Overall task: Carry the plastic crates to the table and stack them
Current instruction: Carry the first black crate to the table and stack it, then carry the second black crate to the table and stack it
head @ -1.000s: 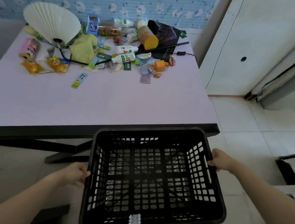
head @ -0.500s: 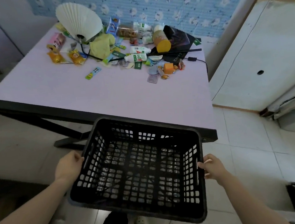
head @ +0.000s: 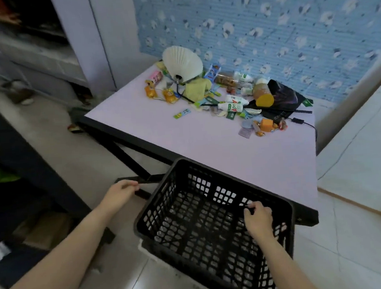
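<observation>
A black plastic lattice crate sits low in front of me, tilted, and its far corner overlaps the near edge of the lilac table. My left hand is off the crate, just left of its left corner, with fingers half curled and holding nothing. My right hand is over the crate's inside, near the right wall, with its fingers bent downward. I see no grip on the rim. What supports the crate is hidden. No second crate is in view.
The far half of the table holds a clutter of snacks, small bottles, a white folding fan and a black bag. A dark cabinet stands at the left and a white door at the right. The floor is tiled.
My view has swung left and pulled back from the table. My left hand has come off the crate's left side, and my right hand has shifted from the right rim to over the inside.
</observation>
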The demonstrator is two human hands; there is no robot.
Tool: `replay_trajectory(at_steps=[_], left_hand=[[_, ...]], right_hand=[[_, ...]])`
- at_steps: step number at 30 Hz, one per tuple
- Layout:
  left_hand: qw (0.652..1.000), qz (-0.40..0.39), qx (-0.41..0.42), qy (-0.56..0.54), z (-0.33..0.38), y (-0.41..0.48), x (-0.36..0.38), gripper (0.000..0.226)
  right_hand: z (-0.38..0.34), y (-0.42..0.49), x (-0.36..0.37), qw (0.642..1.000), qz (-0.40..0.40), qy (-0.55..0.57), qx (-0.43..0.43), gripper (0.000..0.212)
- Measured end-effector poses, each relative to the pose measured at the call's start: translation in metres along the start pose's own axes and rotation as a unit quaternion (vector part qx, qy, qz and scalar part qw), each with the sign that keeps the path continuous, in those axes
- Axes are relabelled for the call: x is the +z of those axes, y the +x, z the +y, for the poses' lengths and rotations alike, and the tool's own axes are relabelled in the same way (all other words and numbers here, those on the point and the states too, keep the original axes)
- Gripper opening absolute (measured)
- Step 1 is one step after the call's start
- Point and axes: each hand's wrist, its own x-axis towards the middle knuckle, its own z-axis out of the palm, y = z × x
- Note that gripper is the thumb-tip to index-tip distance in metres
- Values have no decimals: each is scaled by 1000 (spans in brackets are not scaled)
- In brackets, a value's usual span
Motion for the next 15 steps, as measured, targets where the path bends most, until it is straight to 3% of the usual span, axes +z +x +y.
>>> replay_trajectory(at_steps=[6, 10, 15], left_hand=[[992, 93, 82, 17, -13, -78, -118, 28], [978, 194, 67, 38, -54, -149, -226, 32], [927, 367, 37, 68, -117, -265, -335, 34]], right_hand=[[-161, -78, 55, 966, -122, 6, -227, 28], [-255, -197, 98, 904, -214, 34, -369, 29], [-322, -360, 152, 820, -284, 57, -494, 31]])
